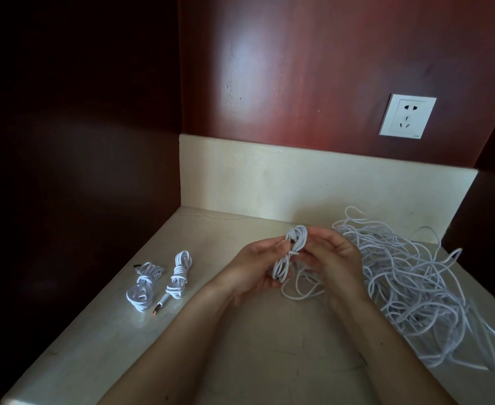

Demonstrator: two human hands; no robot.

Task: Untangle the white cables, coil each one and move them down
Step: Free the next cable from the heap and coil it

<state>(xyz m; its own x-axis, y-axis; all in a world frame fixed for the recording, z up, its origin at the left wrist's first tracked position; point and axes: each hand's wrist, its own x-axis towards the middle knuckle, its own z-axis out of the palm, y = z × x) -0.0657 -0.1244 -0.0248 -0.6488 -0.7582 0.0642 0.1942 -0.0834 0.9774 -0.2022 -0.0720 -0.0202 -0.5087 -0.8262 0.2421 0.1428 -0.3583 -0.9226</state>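
Observation:
A partly coiled white cable (291, 252) is held upright above the counter between both hands. My left hand (255, 266) grips the bundle from the left, fingers curled round its loops. My right hand (332, 258) pinches the cable on the right side near a wrap at the bundle's middle. Loose loops of the same cable (301, 287) trail down onto the counter below the hands. A large tangle of white cables (409, 282) lies to the right. Two coiled, tied cables (145, 283) (179, 274) lie side by side at the left.
The beige stone counter (240, 346) has a raised backsplash (298, 182) behind. A white wall socket (406, 116) sits on the red-brown wall above. A dark wall closes the left side. The tangle's strands run off toward the right edge.

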